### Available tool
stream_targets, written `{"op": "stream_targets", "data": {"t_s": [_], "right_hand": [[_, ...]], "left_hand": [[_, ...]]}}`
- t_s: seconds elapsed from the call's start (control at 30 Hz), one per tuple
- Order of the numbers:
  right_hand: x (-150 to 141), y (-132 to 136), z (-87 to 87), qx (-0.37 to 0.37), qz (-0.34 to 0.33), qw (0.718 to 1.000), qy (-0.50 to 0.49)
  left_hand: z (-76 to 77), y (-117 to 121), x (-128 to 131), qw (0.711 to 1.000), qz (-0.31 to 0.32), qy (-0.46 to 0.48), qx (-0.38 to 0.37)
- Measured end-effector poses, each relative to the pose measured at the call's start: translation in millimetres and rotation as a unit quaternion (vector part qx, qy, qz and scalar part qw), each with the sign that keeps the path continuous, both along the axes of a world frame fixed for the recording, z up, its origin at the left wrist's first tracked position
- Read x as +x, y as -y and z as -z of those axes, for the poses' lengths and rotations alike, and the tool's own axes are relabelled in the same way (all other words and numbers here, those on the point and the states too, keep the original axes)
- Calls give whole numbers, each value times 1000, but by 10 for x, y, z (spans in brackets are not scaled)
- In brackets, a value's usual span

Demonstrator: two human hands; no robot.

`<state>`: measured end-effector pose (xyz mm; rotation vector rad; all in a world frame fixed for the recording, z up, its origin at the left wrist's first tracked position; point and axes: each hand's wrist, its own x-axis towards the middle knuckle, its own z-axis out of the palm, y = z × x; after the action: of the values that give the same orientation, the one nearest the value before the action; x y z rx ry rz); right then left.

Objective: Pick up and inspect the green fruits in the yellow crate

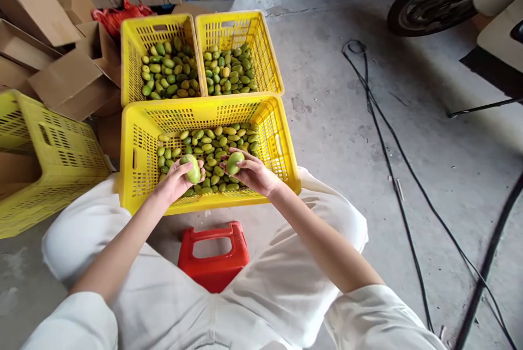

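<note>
My left hand is closed round a green mango, held above the near yellow crate. My right hand grips another green mango beside it, over the same crate. That crate holds several green and yellowish mangoes. Two more yellow crates stand behind it: the left one and the right one, each with a layer of mangoes.
A red stool sits between my knees. An empty yellow crate stands at the left, with cardboard boxes behind it. Black cables run across the concrete floor on the right. A wheel is at top right.
</note>
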<state>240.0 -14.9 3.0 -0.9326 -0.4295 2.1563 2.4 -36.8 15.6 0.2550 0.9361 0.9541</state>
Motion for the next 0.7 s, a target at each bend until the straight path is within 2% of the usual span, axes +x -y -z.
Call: {"op": "stream_targets", "data": {"t_s": [0.17, 0.37, 0.53, 0.7], "right_hand": [[-20, 33, 3, -23, 15, 1000, -9], [21, -14, 30, -3, 29, 999, 20], [29, -52, 20, -27, 39, 999, 3], [3, -56, 0, -14, 32, 999, -10]], "left_hand": [[-16, -2, -15, 1000, -22, 16, 3], [-13, 11, 10, 998, 7, -52, 18], [13, -5, 21, 998, -2, -57, -17], [-70, -28, 1, 998, -23, -11, -61]]}}
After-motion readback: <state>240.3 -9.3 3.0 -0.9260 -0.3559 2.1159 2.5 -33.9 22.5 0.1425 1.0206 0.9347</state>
